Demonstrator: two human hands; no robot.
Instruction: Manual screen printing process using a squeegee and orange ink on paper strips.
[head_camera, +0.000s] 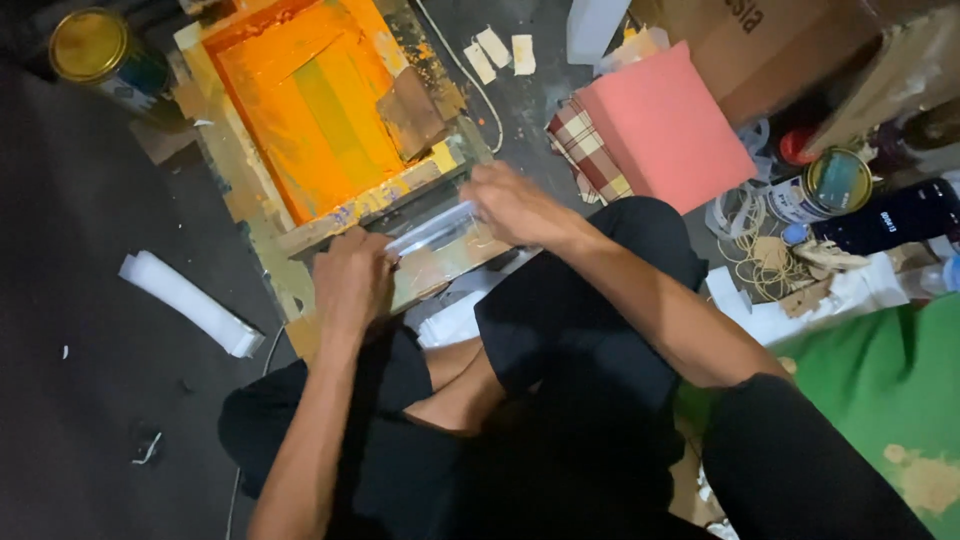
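Black-clad knees (590, 330) fill the lower part of the view; the person sits cross-legged on a dark floor (90, 330). Both forearms reach forward to a clear plastic strip (432, 229) lying across the near edge of a wooden screen-printing frame (250, 190). Left hand (352, 282) is closed on the strip's left end, fingers curled down over it. Right hand (512, 205) presses on the strip's right end, fingers bent over it; whether it pinches or only presses cannot be told. The strip spans the gap between the two hands, just below the frame's orange mesh (310, 100).

Surrounding items:
- Folded white paper (190, 303) lies on the floor, left of the frame and apart from it.
- Yellow-lidded tin (92, 45) stands at the upper left.
- Pink block (665, 125) rests on a checked cloth (588, 150), right of the frame.
- Second open tin (825, 185) stands further right, near a tangle of rubber bands (765, 265).
- Green sheet (880, 390) lies at the lower right.
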